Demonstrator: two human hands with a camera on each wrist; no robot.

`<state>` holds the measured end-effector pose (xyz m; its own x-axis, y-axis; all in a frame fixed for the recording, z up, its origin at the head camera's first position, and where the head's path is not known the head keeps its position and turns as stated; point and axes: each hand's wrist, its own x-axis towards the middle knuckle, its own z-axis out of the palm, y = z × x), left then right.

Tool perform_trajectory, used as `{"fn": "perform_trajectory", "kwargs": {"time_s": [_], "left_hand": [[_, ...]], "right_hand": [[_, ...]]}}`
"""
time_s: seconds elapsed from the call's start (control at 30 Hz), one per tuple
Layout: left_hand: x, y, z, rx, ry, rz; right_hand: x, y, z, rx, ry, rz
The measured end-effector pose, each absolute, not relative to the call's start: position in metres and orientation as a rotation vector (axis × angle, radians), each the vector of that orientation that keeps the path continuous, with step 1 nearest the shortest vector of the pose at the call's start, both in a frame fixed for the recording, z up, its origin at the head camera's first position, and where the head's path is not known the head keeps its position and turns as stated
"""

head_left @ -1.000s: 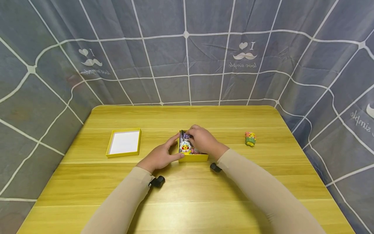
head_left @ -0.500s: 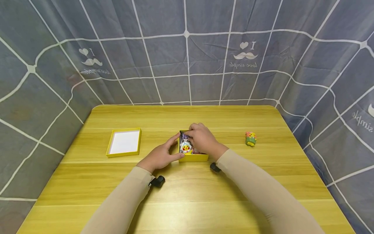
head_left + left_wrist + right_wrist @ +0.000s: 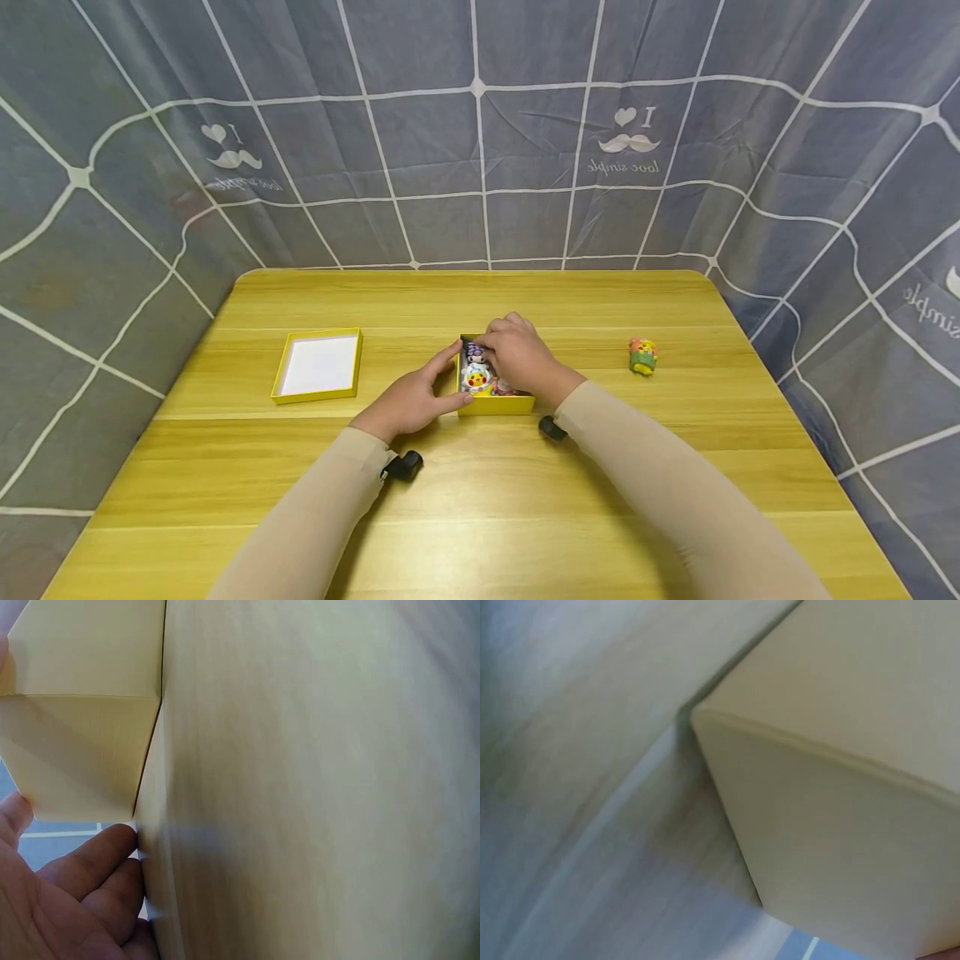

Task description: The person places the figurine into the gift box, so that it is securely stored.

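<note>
A small yellow box (image 3: 496, 406) stands uncovered on the wooden table, packed with figurines. My left hand (image 3: 411, 403) lies along its left side, fingers fairly straight, index fingertip at the far left corner and thumb at the near one. The left wrist view shows the box's outer walls (image 3: 75, 750) and curled lower fingers (image 3: 112, 896) beside them. Over the box's right half, my right hand (image 3: 516, 357) reaches in, fingertips pinching a purple-haired figurine (image 3: 476, 353) in the far left part. Nearer sits a yellow figurine in a white hood (image 3: 477, 379). A pinkish figurine (image 3: 504, 387) is partly hidden under the hand.
A yellow lid (image 3: 320, 365) with a white inside lies face up to the left. On the right, a yellow figurine with pink and green parts (image 3: 642, 357) lies alone. A grey patterned curtain (image 3: 420, 150) surrounds the table (image 3: 480, 517).
The purple-haired figurine has shifted slightly, and its face now shows. My right fingers have moved a little over the box; my left hand keeps its place.
</note>
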<state>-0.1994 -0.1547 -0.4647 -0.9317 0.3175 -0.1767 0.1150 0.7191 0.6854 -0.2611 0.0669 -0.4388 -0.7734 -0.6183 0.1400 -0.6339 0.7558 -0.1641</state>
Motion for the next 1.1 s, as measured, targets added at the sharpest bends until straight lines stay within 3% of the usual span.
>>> {"fn": "perform_trajectory", "kwargs": {"time_s": [0.73, 1.1], "left_hand": [[-0.2, -0.155, -0.467, 0.338, 2.64, 1.026], [-0.198, -0.154, -0.464, 0.329, 2.642, 1.024]], "right_hand": [[-0.265, 0.074, -0.44, 0.922, -2.969, 0.515], [-0.283, 0.12, -0.42, 0.717, -2.954, 0.78]]}}
